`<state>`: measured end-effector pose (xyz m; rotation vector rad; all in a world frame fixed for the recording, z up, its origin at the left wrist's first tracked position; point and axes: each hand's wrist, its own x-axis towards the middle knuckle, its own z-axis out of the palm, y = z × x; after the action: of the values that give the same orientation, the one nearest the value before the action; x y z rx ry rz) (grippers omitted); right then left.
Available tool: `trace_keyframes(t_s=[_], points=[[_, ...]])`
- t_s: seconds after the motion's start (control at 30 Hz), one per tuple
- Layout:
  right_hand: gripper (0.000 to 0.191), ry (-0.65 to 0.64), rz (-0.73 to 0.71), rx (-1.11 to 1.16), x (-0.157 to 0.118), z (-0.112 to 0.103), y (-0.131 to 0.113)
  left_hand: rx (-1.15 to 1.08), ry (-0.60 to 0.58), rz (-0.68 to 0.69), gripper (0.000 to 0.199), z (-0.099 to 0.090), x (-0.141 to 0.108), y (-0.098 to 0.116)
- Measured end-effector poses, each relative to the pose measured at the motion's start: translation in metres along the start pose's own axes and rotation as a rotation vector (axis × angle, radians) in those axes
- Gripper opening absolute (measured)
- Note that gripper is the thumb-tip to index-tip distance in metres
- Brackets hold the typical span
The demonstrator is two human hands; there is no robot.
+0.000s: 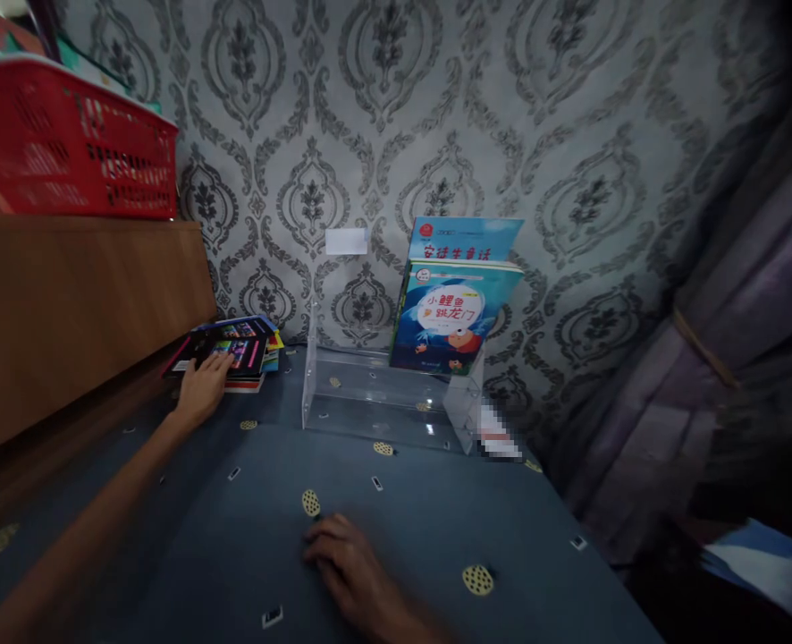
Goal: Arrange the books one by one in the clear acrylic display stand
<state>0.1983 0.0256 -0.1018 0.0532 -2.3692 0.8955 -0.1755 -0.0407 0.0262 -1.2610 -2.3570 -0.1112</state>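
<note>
My left hand (205, 386) reaches to a stack of books (252, 362) at the left, its fingers spread on the dark top cover. My right hand (352, 568) rests on the blue patterned tablecloth (436, 510) near the front, fingers curled together; whatever may be under them is hidden. A clear acrylic rack (375, 402) stands at the back centre. On its upper right part lean a blue book with a fish picture (446, 317) and, behind it, a lighter blue book (467, 237).
At the left, a red basket (128, 161) sits on a wooden cabinet (88, 313). Patterned wallpaper rises behind the rack. A dark curtain (664, 420) hangs at the right, and a pixelated pale item (499, 434) lies beside the rack.
</note>
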Motion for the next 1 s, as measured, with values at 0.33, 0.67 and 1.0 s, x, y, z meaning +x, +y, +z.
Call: trace_keyframes(t_s=[0.33,0.67,1.0], points=[[0.027,-0.049,0.034,0.009,0.001,-0.001,0.0,-0.054,-0.117,0.128,0.055,0.037,-0.072,0.043],[0.027,-0.092,0.089,0.05,0.007,-0.006,-0.01,-0.186,-0.199,0.137,0.057,0.031,-0.104,0.045],[0.028,-0.094,0.129,0.002,0.014,-0.011,-0.026,-0.252,-0.185,0.236,0.055,0.015,-0.149,0.053]])
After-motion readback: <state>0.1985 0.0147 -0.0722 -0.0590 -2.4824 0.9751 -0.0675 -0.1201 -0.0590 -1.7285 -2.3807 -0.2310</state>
